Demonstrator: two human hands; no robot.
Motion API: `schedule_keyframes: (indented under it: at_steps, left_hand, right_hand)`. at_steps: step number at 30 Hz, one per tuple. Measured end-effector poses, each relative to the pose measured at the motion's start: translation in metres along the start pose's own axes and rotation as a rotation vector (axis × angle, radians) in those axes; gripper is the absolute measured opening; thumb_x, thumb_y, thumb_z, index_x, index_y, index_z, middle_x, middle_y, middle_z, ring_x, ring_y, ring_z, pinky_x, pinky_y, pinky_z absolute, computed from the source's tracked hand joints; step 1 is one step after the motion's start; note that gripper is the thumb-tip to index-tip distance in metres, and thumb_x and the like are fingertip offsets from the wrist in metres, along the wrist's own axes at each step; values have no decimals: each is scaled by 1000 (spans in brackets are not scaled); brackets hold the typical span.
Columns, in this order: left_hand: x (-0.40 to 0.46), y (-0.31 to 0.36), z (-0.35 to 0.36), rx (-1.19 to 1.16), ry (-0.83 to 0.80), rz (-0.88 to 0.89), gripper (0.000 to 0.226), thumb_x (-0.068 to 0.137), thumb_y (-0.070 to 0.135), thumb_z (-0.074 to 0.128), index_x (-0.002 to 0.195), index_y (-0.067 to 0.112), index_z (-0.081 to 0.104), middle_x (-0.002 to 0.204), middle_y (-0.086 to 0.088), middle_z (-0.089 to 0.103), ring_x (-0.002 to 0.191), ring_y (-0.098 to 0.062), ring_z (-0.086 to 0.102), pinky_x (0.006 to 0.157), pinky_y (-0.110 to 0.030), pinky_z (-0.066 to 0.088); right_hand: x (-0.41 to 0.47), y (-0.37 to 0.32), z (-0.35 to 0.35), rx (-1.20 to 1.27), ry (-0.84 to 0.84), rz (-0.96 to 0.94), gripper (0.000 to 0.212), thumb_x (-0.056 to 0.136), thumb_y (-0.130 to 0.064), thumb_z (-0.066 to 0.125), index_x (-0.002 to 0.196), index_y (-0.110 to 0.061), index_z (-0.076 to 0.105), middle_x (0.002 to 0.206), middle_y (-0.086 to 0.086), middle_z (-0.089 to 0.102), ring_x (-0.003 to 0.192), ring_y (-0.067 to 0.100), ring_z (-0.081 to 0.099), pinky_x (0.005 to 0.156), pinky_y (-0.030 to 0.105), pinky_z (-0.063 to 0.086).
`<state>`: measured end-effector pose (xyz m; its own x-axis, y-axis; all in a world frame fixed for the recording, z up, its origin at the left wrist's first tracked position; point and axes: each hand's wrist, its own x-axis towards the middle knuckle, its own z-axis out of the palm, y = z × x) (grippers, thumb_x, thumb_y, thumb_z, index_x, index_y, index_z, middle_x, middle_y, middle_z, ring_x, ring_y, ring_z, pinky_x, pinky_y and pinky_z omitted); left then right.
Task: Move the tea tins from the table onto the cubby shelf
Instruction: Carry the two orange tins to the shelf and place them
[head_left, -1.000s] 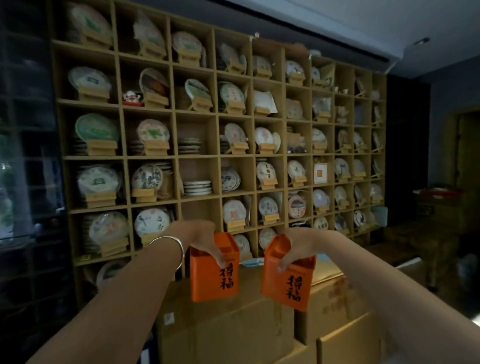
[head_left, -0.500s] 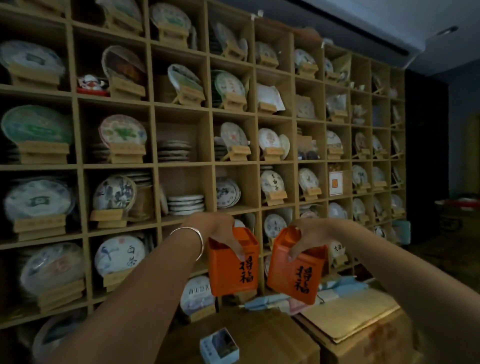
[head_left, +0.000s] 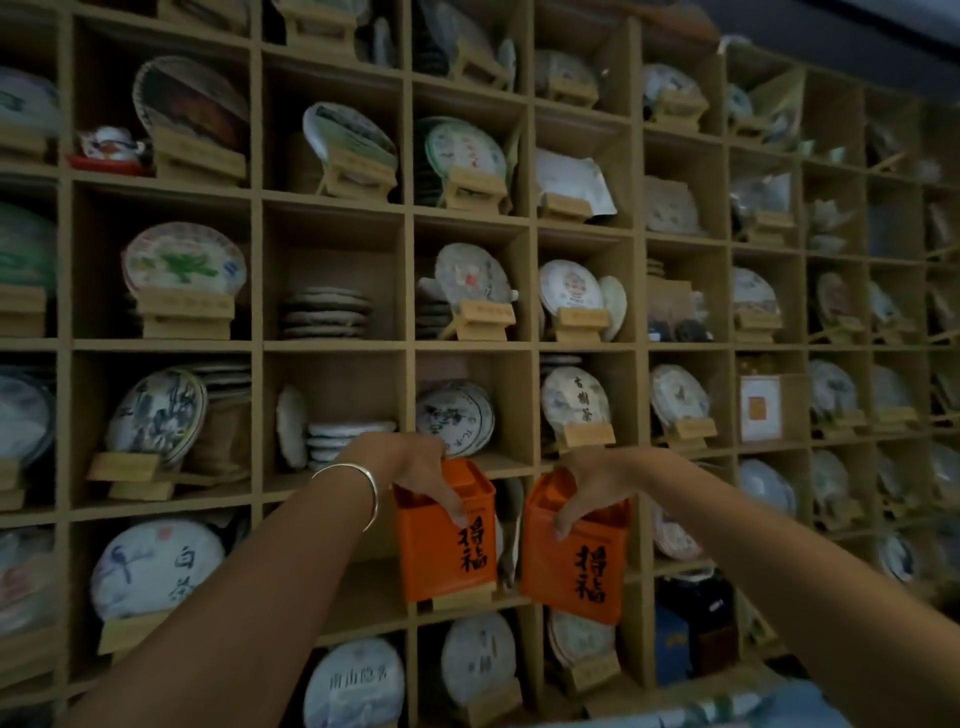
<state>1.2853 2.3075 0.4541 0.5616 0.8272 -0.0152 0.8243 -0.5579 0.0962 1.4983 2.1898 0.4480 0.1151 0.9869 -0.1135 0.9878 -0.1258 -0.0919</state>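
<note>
I hold two orange tea tins with black characters, one in each hand, up in front of the wooden cubby shelf. My left hand, a silver bangle on its wrist, grips the left tin from above by its top rim. My right hand grips the right tin the same way. Both tins hang side by side, tilted slightly, before the cubbies of the lower middle rows. The table is out of view.
The cubbies hold round wrapped tea cakes on small wooden stands, like the one just above my right hand. Flat cakes lie stacked in one cubby. A teapot sits at upper left. Dark boxes fill a lower right cubby.
The view has closed in on the shelf and the cardboard boxes below have dropped out of sight. Both hands have kept their grip on the tins, which stay side by side.
</note>
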Motion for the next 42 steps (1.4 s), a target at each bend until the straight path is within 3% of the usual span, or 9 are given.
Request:
schedule_keyframes:
  at_steps: [5,10,16,18,25,31,36,40,42]
  left_hand:
    - [58,-3,-25,-21,-34,-42,96,32,71,80,113,31,50,107,7,64,95,-17,63,87,-39,53]
    - [112,-11,-35,-31,-42,-90,101,34,66,83,120,28,48,115,4,61,101,-21,61,89,-39,52]
    - [178,-24,-47,-47,-26,-83,100,34,63,85,121,27,52,115,4,63,101,-20,62,91,-41,52]
    - [199,-27,-52,-30,-31,-75,99,33,65,85,119,28,55,113,6,65,99,-18,63,90,-40,53]
    - [255,-32,-69,19,-114,-109,102,35,60,86,125,28,52,117,4,63,101,-19,62,92,-41,51]
    - [276,-45,-64,14,-129,-161,105,38,58,85,131,25,47,126,1,59,107,-21,60,94,-39,50]
    - [296,-54,-56,-108,-155,-191,89,49,46,86,126,28,46,124,0,59,102,-20,61,86,-36,53]
    - [317,-58,-52,-127,-102,-192,97,47,42,86,131,27,40,127,-1,56,107,-24,60,89,-44,54]
    - [326,-61,-52,-149,-92,-188,94,51,38,85,132,27,39,128,-2,54,109,-25,58,90,-44,54]
  right_hand:
    - [77,30,-33,31,38,-87,90,46,-63,79,123,-29,46,112,-6,60,97,14,61,80,32,56]
    - [141,44,-46,111,12,-195,53,53,-53,81,96,-36,55,97,-10,67,86,8,64,64,20,53]
    - [211,52,-65,172,-30,-280,39,60,-42,83,92,-37,61,92,-12,70,85,8,68,67,21,56]
    - [235,54,-75,141,-32,-286,41,61,-42,83,96,-33,63,96,-9,71,89,11,69,75,26,58]
    - [298,59,-94,118,-75,-291,52,63,-37,82,108,-28,59,108,-2,68,97,17,67,84,33,57]
    - [343,57,-97,112,-141,-361,50,65,-34,82,109,-28,59,104,-7,68,91,9,68,65,19,56]
    - [377,56,-102,34,-115,-350,74,65,-34,81,129,-21,47,119,0,62,101,17,64,78,28,57]
    - [397,57,-107,9,-143,-363,70,69,-31,78,131,-20,47,123,3,60,100,17,63,75,27,57]
    - [406,57,-106,0,-133,-366,74,68,-33,78,133,-20,45,126,4,59,106,20,62,85,34,57]
